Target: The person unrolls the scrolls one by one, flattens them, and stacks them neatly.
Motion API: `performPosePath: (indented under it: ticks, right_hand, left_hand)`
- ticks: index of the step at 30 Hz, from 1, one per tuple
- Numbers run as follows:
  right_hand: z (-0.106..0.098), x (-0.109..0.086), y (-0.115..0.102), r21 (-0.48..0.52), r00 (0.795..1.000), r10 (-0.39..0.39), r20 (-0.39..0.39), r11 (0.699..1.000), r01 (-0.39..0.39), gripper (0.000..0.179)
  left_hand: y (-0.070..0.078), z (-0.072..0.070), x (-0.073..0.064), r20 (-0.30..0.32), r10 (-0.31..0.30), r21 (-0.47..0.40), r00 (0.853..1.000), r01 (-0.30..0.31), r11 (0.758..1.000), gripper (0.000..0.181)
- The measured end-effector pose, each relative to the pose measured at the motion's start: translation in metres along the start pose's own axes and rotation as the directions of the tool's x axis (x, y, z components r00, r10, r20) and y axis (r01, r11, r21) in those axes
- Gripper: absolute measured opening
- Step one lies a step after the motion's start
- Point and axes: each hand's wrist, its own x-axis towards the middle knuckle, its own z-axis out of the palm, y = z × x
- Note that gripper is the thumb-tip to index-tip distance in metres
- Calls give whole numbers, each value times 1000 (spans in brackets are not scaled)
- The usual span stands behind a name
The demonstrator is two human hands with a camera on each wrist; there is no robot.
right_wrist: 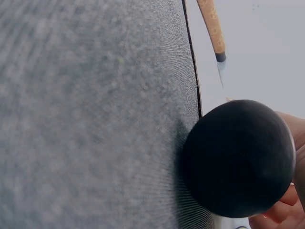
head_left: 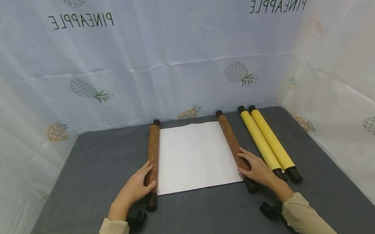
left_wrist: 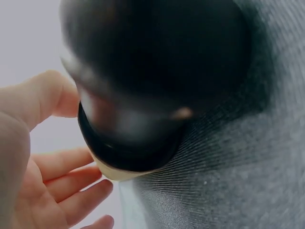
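Observation:
A brown patterned hanging scroll lies partly unrolled, with its white sheet (head_left: 194,157) flat between a left roll (head_left: 154,146) and a right roll (head_left: 228,131). My left hand (head_left: 134,186) holds the left roll near its front end, thumb and fingers on either side. Around the front part of the right roll, my right hand (head_left: 258,168) does the same. In the left wrist view a dark end knob (left_wrist: 157,57) fills the top, beside the left hand (left_wrist: 52,176). A round black knob (right_wrist: 238,157) covers most of the right hand (right_wrist: 286,210) in the right wrist view.
Two yellow scrolls (head_left: 259,139) with black ends lie side by side, just right of my right hand. Everything rests on a dark grey cloth-covered table (head_left: 200,224). A pale curtain (head_left: 170,37) printed with pineapples hangs behind and along both sides.

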Motion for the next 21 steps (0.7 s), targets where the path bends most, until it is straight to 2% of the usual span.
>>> performPosePath:
  ticks: [7, 15, 21]
  right_hand:
    - [0, 0, 1, -3, 1000, 12, 9, 1000, -12, 56]
    - [1, -1, 3, -17, 1000, 17, -5, 1000, -17, 54]
    - [0, -1, 2, -18, 1000, 17, -13, 1000, -17, 53]
  left_hand:
    - [-1, -1, 0, 8, -24, 31, 1000, 24, 999, 67]
    - [-4, -4, -1, 24, -51, 12, 998, 51, 999, 67]
    - [-7, -6, -4, 2, -22, 18, 1000, 22, 1000, 64]
